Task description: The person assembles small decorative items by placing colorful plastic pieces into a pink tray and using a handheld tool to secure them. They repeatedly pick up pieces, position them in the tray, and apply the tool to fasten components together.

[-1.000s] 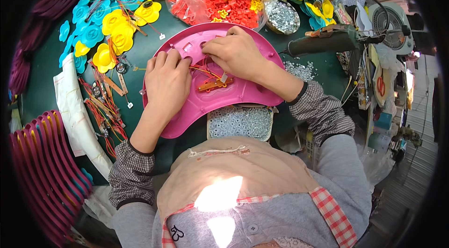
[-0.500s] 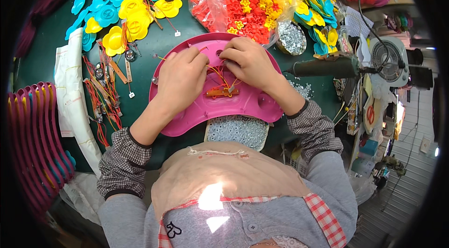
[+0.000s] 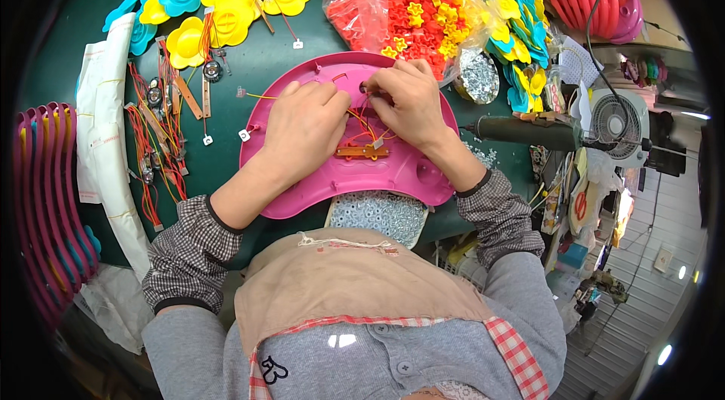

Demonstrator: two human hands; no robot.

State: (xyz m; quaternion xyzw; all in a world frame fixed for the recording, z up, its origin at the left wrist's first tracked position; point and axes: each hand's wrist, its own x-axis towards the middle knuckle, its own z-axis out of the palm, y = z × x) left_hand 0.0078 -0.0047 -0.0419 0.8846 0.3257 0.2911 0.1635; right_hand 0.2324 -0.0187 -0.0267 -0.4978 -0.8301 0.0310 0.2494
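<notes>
A pink curved plastic shell (image 3: 332,190) lies hollow side up on the table before me. Inside it sits a small brown circuit board (image 3: 362,152) with red and yellow wires (image 3: 364,122) running from it. My left hand (image 3: 306,128) rests over the shell's left half, fingers curled down; what they grip is hidden. A yellow wire comes out beyond it over the left rim, and a small white connector piece (image 3: 244,135) hangs at that rim. My right hand (image 3: 408,102) pinches a wire beside a round hole near the shell's far edge.
Wired speakers and boards (image 3: 158,121) lie to the left, beside a white folded sheet (image 3: 113,121) and stacked purple shells (image 3: 57,196). Yellow and blue flower pieces (image 3: 226,15) and a bag of red and yellow stars (image 3: 423,23) stand behind. A screw tray (image 3: 377,217) sits near; a dark-handled tool (image 3: 521,132) is at right.
The view has shifted slightly. Both hands stay over the shell, the right fingers drawn closer together by the hole. The white piece at the left rim has turned and shows its face.
</notes>
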